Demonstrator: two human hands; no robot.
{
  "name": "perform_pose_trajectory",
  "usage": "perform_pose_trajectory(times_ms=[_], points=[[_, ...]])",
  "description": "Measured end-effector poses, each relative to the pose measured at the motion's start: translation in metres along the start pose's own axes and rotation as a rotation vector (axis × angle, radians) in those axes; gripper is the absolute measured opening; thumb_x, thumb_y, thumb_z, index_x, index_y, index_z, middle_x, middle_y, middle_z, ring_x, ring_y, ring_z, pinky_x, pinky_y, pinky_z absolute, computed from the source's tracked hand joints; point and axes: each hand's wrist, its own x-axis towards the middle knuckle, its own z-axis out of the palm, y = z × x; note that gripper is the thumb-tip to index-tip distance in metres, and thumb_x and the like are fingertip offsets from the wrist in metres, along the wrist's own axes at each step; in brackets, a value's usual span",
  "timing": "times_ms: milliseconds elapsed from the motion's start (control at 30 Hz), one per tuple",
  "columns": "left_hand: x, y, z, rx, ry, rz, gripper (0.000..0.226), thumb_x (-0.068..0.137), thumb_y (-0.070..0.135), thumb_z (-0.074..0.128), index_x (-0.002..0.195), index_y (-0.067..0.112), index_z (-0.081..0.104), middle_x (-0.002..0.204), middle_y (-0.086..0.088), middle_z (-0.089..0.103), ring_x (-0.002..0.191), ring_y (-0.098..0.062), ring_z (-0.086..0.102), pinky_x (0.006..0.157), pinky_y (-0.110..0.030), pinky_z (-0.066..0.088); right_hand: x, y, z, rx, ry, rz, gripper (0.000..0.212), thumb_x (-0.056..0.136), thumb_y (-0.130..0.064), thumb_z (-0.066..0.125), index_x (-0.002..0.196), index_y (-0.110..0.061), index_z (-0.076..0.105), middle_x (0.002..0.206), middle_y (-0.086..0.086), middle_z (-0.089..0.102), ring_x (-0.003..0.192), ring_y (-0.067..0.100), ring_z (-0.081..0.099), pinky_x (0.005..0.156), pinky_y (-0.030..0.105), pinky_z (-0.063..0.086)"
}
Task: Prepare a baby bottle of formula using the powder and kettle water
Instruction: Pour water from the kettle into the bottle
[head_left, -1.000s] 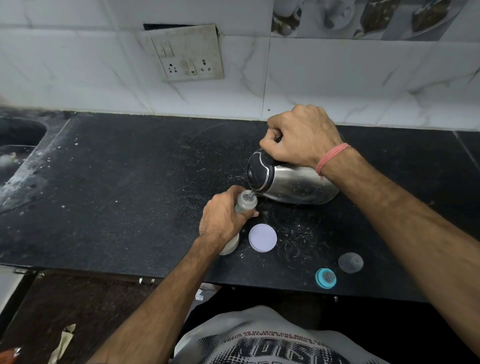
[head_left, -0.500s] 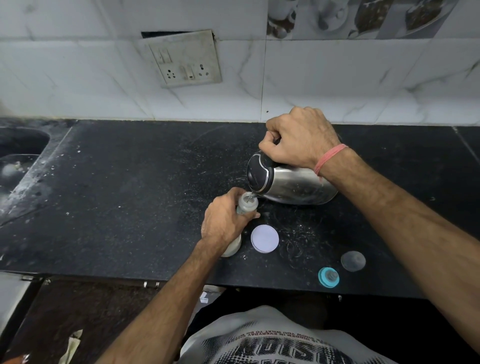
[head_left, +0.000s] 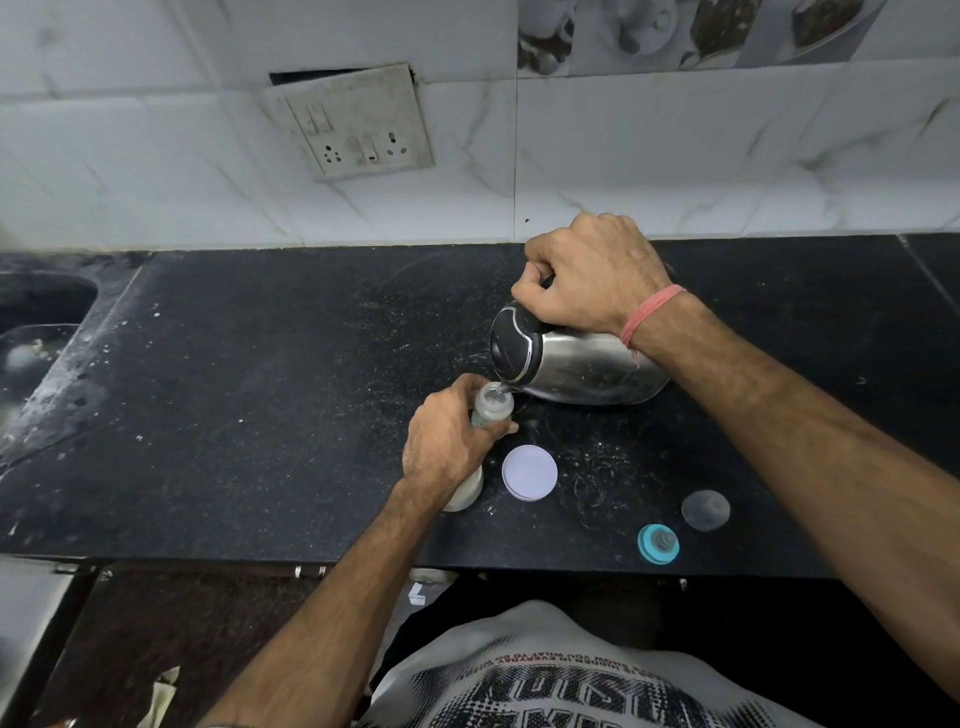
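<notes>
My left hand (head_left: 449, 436) grips a clear baby bottle (head_left: 492, 404) that stands open-mouthed on the black counter (head_left: 249, 395). My right hand (head_left: 592, 278) grips the handle of a steel kettle (head_left: 576, 364) with a black lid. The kettle is tipped far to the left, its spout right over the bottle's mouth, and a thin stream of water runs in. A white container (head_left: 465, 493) stands just behind my left wrist, mostly hidden. A teal bottle collar with its teat (head_left: 658, 543) and a clear dome cap (head_left: 705, 510) lie near the counter's front right.
A round white lid (head_left: 529, 472) lies flat just right of the left hand. A sink (head_left: 36, 322) is sunk into the counter at the far left. A socket plate (head_left: 361, 122) hangs on the tiled wall. White powder specks dot the counter.
Both hands hold the same grips and the kettle stays tipped over the bottle. Only the camera view has shifted slightly.
</notes>
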Motion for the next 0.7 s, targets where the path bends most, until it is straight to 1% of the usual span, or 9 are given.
perform_pose_trajectory(times_ms=[67,233,367,433,533,700], points=[[0.0004,-0.0003,0.0004,0.002,0.001,-0.001,0.059,0.074,0.061,0.098,0.123,0.039,0.071,0.106,0.014,0.081,0.097,-0.012,0.077,0.089,-0.046,0.065,-0.0004,-0.0003,0.0003,0.002,0.000,-0.003,0.032,0.085,-0.038,0.043,0.058,-0.022,0.036,0.049,-0.005,0.039,0.050,0.020,0.037,0.069,0.039,0.051],[0.0007,-0.0015,0.0011,-0.009,0.000,0.000,0.059,0.074,0.060,0.099,0.123,0.040,0.071,0.106,0.016,0.082,0.099,-0.009,0.077,0.091,-0.045,0.065,-0.0012,-0.0005,0.0006,0.001,0.006,-0.005,0.032,0.084,-0.038,0.043,0.058,-0.022,0.035,0.050,-0.004,0.038,0.052,0.025,0.042,0.067,0.039,0.049],[0.0009,-0.0017,0.0017,-0.015,-0.001,0.008,0.059,0.073,0.062,0.097,0.122,0.041,0.070,0.105,0.016,0.082,0.097,-0.010,0.078,0.090,-0.045,0.066,-0.0008,-0.0003,0.0001,-0.003,0.007,-0.011,0.032,0.085,-0.037,0.044,0.058,-0.023,0.035,0.050,-0.005,0.038,0.051,0.022,0.037,0.066,0.039,0.045],[0.0008,-0.0019,0.0018,-0.016,0.003,0.013,0.059,0.073,0.063,0.096,0.120,0.041,0.070,0.104,0.015,0.082,0.097,-0.012,0.078,0.088,-0.046,0.065,-0.0005,-0.0009,0.0001,-0.004,0.008,-0.009,0.032,0.085,-0.037,0.045,0.058,-0.022,0.035,0.050,-0.004,0.037,0.051,0.023,0.037,0.066,0.038,0.045],[0.0017,-0.0022,0.0024,-0.001,0.006,0.021,0.058,0.072,0.064,0.094,0.119,0.041,0.069,0.105,0.015,0.081,0.098,-0.014,0.078,0.088,-0.046,0.065,0.0003,-0.0031,-0.0006,-0.014,0.004,-0.016,0.033,0.085,-0.038,0.045,0.058,-0.022,0.035,0.050,-0.004,0.037,0.049,0.019,0.033,0.065,0.037,0.043],[0.0019,-0.0028,0.0019,-0.004,0.004,0.014,0.058,0.073,0.062,0.095,0.120,0.042,0.068,0.107,0.016,0.081,0.100,-0.012,0.077,0.090,-0.046,0.064,0.0014,-0.0038,-0.0023,-0.034,0.011,-0.041,0.034,0.087,-0.037,0.048,0.058,-0.022,0.036,0.050,-0.004,0.038,0.052,0.026,0.041,0.065,0.036,0.038]])
